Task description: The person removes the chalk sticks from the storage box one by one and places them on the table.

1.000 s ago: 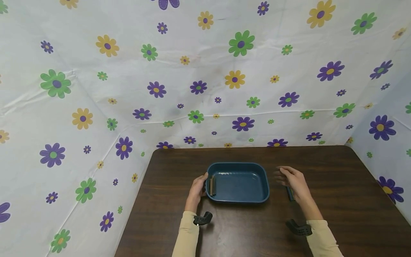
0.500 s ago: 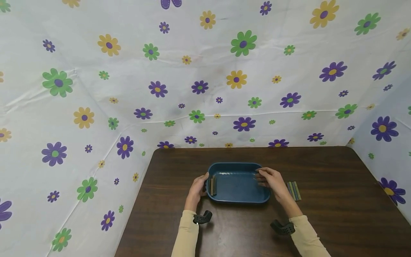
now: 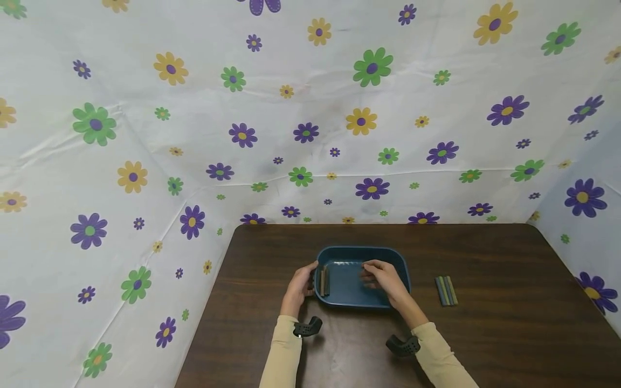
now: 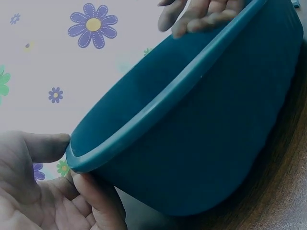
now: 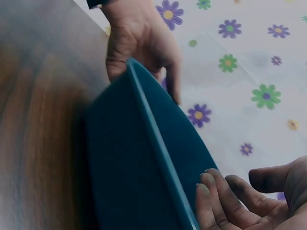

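Observation:
A blue rectangular tub with rounded corners stands on the table. My left hand holds its left end; in the left wrist view the thumb and fingers pinch the rim. Brown, chalk-like sticks lie side by side inside the tub against its left wall. Over the right half of the tub is my right hand. The right wrist view shows its fingers loosely bent, thumb apart, nothing between them, fingertips smudged dark. To the right of the tub several blue-grey and yellow-green sticks lie in a row.
The dark wood-grain table reaches back to a white flower-print cloth hanging behind and at both sides. Black wrist mounts stick out from both sleeves near the table.
My right hand has moved left, from above the sticks on the right to over the tub, uncovering those sticks. My left hand keeps its hold on the rim.

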A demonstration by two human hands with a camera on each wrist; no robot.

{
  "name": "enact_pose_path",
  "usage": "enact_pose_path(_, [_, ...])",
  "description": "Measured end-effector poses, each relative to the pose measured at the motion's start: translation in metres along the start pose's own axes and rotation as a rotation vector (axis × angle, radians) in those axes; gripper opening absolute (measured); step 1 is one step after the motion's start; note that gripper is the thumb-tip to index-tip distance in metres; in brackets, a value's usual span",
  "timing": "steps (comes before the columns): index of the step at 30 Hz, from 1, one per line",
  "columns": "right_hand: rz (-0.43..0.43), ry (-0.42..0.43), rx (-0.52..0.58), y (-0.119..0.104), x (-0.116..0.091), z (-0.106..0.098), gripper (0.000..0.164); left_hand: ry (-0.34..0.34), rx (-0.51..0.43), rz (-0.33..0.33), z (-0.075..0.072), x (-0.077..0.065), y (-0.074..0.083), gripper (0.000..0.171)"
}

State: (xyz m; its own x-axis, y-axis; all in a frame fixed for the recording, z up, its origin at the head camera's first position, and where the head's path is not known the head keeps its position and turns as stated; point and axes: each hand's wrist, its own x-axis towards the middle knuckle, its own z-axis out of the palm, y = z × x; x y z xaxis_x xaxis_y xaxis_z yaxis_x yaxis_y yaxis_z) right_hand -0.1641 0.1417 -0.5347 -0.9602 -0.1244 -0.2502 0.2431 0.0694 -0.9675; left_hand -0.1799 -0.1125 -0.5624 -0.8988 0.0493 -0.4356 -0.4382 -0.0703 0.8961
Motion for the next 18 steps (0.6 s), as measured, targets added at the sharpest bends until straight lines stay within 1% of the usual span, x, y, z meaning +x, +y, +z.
enact_pose_path(3, [0.012, -0.01, -0.001, 0.002, 0.004, 0.011, 0.037, -0.001, -0.008, -0.002, 0.0, 0.0, 0.0, 0.037])
enact_pose_path(9, [0.022, -0.036, 0.034, 0.004, 0.011, 0.033, 0.035, 0.011, -0.017, 0.002, 0.0, 0.001, 0.001, 0.036])
enact_pose_path(14, [0.044, -0.054, 0.013, 0.006, 0.014, 0.048, 0.035, 0.013, -0.022, -0.018, 0.0, 0.0, -0.001, 0.035])
enact_pose_path(18, [0.054, -0.05, 0.024, 0.008, 0.017, 0.056, 0.034, 0.006, -0.038, -0.04, -0.001, -0.001, -0.002, 0.035])
